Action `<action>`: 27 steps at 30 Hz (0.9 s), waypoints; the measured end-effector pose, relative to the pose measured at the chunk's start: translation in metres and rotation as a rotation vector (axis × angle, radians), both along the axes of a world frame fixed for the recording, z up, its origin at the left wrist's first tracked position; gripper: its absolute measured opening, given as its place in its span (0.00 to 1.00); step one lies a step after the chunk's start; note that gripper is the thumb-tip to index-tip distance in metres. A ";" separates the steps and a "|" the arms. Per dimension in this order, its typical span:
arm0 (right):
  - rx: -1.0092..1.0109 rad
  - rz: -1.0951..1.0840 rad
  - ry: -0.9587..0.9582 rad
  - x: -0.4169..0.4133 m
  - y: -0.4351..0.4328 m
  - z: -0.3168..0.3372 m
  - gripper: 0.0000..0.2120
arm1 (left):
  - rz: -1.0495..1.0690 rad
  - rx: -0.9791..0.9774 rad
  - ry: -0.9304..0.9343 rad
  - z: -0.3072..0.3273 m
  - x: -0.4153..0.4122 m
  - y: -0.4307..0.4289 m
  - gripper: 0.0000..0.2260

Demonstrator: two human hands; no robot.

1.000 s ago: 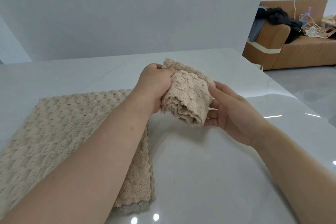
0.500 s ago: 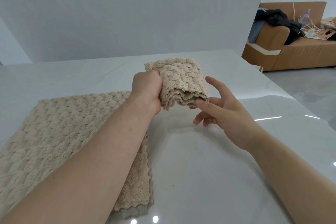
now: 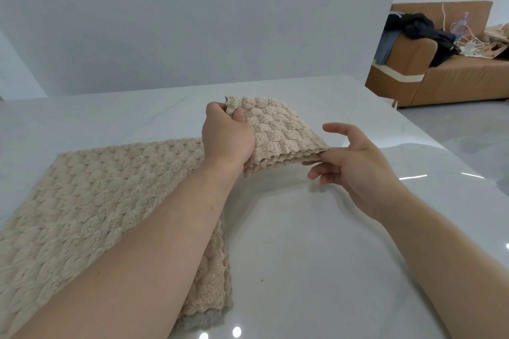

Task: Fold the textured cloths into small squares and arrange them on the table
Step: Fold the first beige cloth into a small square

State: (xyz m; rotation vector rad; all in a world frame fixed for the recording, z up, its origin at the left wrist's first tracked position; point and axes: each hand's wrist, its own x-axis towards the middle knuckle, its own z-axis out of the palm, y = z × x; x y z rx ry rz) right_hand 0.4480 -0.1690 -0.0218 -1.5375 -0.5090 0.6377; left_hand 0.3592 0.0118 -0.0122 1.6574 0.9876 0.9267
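No readable text, label, brand, number or sign shows anywhere in view.

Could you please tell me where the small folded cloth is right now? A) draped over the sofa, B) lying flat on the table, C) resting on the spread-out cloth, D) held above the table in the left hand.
D: the left hand grips the folded cloth by one edge, lifted clear of the table, while the right hand touches its near corner.
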 end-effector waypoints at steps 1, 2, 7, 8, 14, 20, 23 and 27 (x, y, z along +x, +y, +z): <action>0.002 -0.001 0.011 -0.001 0.001 0.000 0.22 | 0.014 -0.005 0.010 -0.002 0.000 0.002 0.16; 0.002 -0.005 0.020 -0.001 0.002 -0.001 0.22 | 0.019 -0.009 0.007 -0.002 -0.001 0.002 0.16; 0.039 0.073 0.195 0.002 0.000 -0.002 0.24 | -0.023 0.071 -0.019 0.001 -0.003 -0.002 0.11; 0.057 0.101 0.246 0.003 -0.001 -0.001 0.27 | -0.036 0.120 -0.017 0.004 -0.004 -0.004 0.09; 0.176 0.110 0.487 0.007 -0.007 0.006 0.24 | -0.186 0.337 -0.038 0.022 -0.010 -0.026 0.05; 0.154 -0.030 0.328 0.009 -0.005 0.009 0.23 | -0.322 0.383 -0.028 0.020 -0.006 -0.044 0.09; 0.055 -0.174 0.136 0.007 -0.002 0.007 0.20 | -0.338 0.304 0.005 0.016 -0.005 -0.049 0.17; -0.125 -0.236 -0.191 0.006 0.002 -0.003 0.28 | -0.272 0.130 0.151 0.007 0.000 -0.050 0.21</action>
